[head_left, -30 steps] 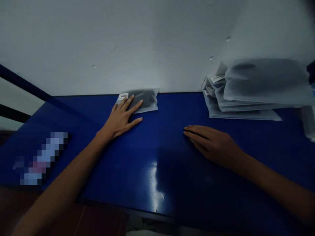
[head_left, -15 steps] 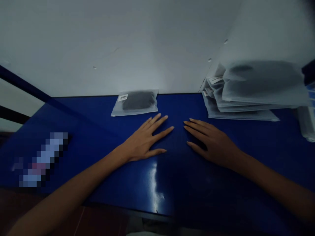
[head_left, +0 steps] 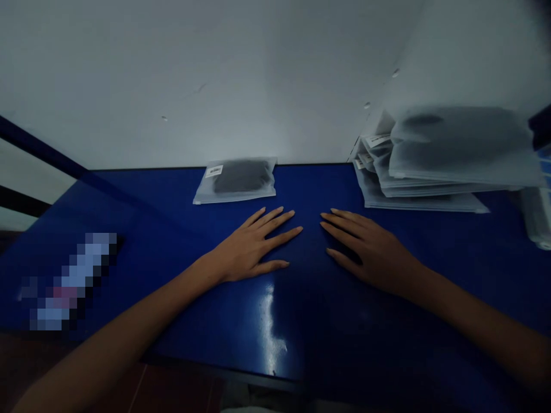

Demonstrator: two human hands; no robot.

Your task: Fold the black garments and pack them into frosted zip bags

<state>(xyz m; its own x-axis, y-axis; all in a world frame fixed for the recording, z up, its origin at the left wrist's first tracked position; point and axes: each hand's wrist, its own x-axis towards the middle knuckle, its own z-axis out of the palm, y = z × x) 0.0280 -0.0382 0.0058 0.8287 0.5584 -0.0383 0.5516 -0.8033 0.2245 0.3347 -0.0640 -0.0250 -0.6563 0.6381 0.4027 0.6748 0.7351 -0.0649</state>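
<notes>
Flat on the glossy blue tabletop (head_left: 193, 327) lies my left hand (head_left: 253, 246), palm down with its fingers spread and nothing in it. My right hand (head_left: 365, 246) rests palm down too, thumb apart from the fingers, and it is also bare. A small gap separates the two hands. Just beyond my left fingertips is a frosted plastic zip bag (head_left: 241, 176) with a dark folded item inside and a barcode label at its upper left. A stack of similar frosted bags (head_left: 456, 149) sits beyond my right hand.
A white wall (head_left: 215, 74) closes off the back of the table. On the left lies a pixelated long object (head_left: 75, 281) whose kind is hidden. At the far right edge there is a translucent plastic-wrapped thing (head_left: 536, 218), partly cut off. Dark bars (head_left: 38, 149) stand beyond the left side.
The fingers of my left hand have shifted slightly toward me on the table. My right hand and the bags remain where they were.
</notes>
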